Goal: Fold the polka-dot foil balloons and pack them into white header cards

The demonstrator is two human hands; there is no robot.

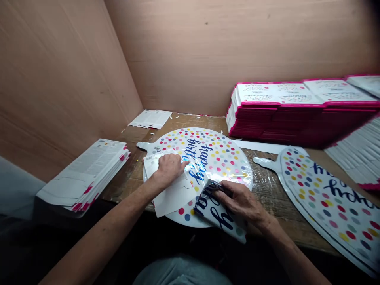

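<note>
A flat, round foil balloon with coloured dots and "happy birthday" lettering lies on the cardboard-covered bench in front of me. On its left part rests a white printed card envelope, tilted. My left hand is on this envelope, its fingers curled over the upper part and the thumb pointing right. My right hand grips a folded foil balloon with dark lettering, thumb on top. The folded balloon's left end is close beside the envelope's right edge; whether it enters the envelope I cannot tell.
A stack of printed white cards lies at the left edge, with more cards behind. Pink-edged packets are piled at the back right. More flat balloons overlap at the right. Cardboard walls enclose the bench.
</note>
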